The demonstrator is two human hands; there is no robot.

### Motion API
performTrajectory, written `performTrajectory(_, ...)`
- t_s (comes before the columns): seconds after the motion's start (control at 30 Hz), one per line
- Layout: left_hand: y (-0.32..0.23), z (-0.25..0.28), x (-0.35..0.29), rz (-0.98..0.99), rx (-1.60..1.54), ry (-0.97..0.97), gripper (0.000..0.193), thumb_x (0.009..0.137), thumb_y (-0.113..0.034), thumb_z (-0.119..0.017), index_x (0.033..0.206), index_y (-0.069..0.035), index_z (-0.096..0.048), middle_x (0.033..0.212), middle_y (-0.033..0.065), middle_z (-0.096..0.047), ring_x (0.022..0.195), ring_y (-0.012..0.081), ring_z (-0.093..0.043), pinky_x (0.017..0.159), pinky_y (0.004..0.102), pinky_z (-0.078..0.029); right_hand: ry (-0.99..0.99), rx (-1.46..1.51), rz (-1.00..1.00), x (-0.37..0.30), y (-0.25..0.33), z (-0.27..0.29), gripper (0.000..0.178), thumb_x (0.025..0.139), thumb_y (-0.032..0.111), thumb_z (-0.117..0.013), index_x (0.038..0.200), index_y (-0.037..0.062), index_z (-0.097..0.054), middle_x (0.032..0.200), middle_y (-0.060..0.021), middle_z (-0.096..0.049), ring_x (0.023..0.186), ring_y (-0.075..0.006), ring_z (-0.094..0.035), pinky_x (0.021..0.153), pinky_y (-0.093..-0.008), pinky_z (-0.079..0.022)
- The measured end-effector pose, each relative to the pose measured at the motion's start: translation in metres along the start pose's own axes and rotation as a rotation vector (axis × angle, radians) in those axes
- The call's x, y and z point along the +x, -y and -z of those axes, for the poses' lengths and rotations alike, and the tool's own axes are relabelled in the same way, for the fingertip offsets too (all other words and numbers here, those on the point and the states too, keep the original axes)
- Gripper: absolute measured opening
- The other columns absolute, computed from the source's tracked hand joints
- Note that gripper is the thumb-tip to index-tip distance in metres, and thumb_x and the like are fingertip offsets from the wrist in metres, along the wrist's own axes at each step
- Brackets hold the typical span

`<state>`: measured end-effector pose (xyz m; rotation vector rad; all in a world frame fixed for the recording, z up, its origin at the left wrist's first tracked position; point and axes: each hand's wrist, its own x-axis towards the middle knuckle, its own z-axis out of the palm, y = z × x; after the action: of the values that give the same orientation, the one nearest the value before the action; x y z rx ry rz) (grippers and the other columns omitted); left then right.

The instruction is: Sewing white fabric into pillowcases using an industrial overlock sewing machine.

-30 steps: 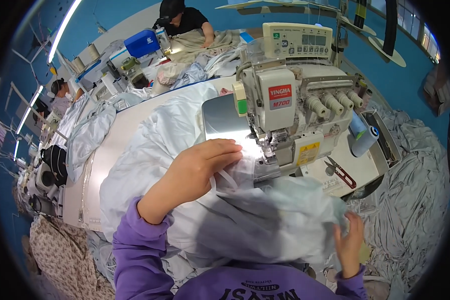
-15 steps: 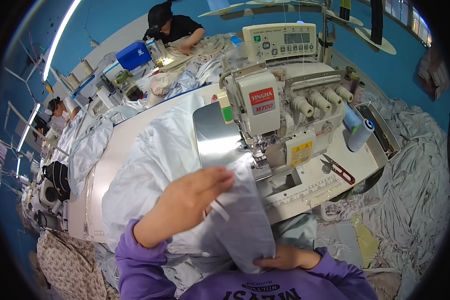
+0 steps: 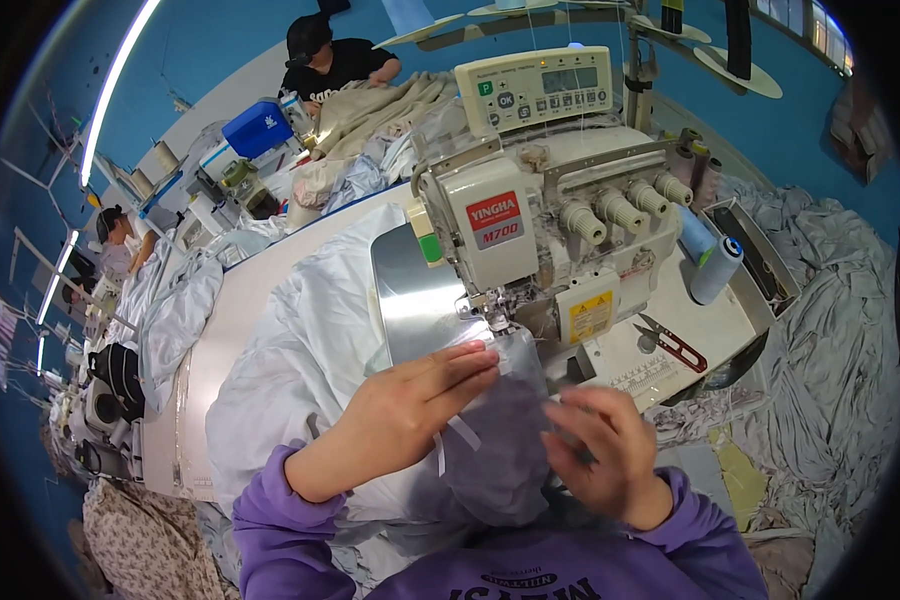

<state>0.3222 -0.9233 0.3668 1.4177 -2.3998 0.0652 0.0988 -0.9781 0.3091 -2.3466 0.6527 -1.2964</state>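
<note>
A pale grey-white fabric piece [image 3: 500, 440] lies over the front of a white overlock sewing machine [image 3: 560, 220]. Its upper end meets the presser foot [image 3: 495, 322]. My left hand [image 3: 410, 400] rests on this cloth with fingers stretched out, the tips just in front of the foot. A narrow white tape [image 3: 463, 433] shows beside that hand. Off the cloth's right edge, my right hand [image 3: 605, 450] is raised with curved, parted fingers, slightly blurred, and nothing shows in it. More of the white fabric [image 3: 290, 330] is bunched on the table to the left.
Red-handled thread snips [image 3: 672, 343] lie on the machine bed at right, near a light-blue thread cone [image 3: 717, 272]. Grey cloth [image 3: 830, 370] is heaped on the right. A co-worker [image 3: 335, 65] handles beige fabric at the back; another person [image 3: 120, 235] is at far left.
My right hand has let go of the cloth's lower edge and risen beside the machine. My left hand has shifted slightly right and flattened on the cloth.
</note>
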Motion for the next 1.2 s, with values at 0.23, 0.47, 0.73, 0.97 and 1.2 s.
performTrajectory(0.23, 0.011, -0.002, 0.009, 0.018, 0.004, -0.033, 0.042, 0.068, 0.003, -0.053, 0.109, -0.001, -0.058, 0.115, 0.0092, -0.058, 0.11, 0.0239, -0.055, 0.082, 0.0304, -0.05, 0.027, 0.603, -0.649, 0.011, -0.002, -0.024, 0.027, 0.079, 0.006, -0.066, 0.101, -0.001, -0.052, 0.1, -0.0116, -0.056, 0.057, -0.0089, -0.058, 0.048, -0.0198, -0.044)
performTrajectory(0.47, 0.008, -0.003, 0.007, 0.033, -0.018, -0.034, 0.05, 0.06, 0.007, -0.053, 0.109, -0.002, -0.059, 0.117, 0.0108, -0.057, 0.111, 0.0272, -0.055, 0.086, 0.0345, -0.049, 0.211, 0.91, -0.887, 0.006, -0.015, -0.032, 0.016, 0.086, 0.012, -0.061, 0.09, -0.0033, -0.057, 0.058, -0.0042, -0.058, 0.052, -0.0101, -0.056, 0.049, -0.0223, -0.045)
performTrajectory(0.73, 0.008, -0.003, 0.005, 0.047, -0.012, -0.038, 0.049, 0.06, 0.007, -0.053, 0.108, -0.002, -0.06, 0.117, 0.0109, -0.057, 0.112, 0.0273, -0.054, 0.087, 0.0343, -0.048, 0.202, 1.002, -0.899, 0.005, -0.019, -0.035, 0.016, 0.086, 0.013, -0.061, 0.085, -0.0025, -0.059, 0.061, -0.005, -0.059, 0.052, -0.0096, -0.057, 0.049, -0.0218, -0.046)
performTrajectory(0.97, 0.033, 0.007, 0.009, 0.125, 0.039, -0.052, 0.051, 0.059, 0.009, -0.054, 0.109, -0.002, -0.059, 0.109, 0.0128, -0.06, 0.108, 0.0308, -0.055, 0.088, 0.0364, -0.047, 0.231, 1.04, -0.835, 0.018, -0.015, -0.036, 0.021, 0.086, 0.017, -0.063, 0.075, 0.0009, -0.056, 0.06, -0.0028, -0.058, 0.052, -0.0074, -0.057, 0.049, -0.0205, -0.046)
performTrajectory(1.2, -0.019, 0.028, -0.034, 0.705, 0.03, 0.153, 0.047, 0.069, -0.026, -0.074, 0.106, -0.005, -0.056, 0.117, 0.0149, -0.053, 0.07, 0.0282, -0.061, 0.063, 0.0355, -0.049, 0.276, 1.078, -0.87, 0.016, -0.027, -0.029, 0.021, 0.086, 0.018, -0.062, 0.075, 0.0011, -0.056, 0.06, -0.0022, -0.058, 0.052, -0.0066, -0.056, 0.048, -0.0195, -0.046)
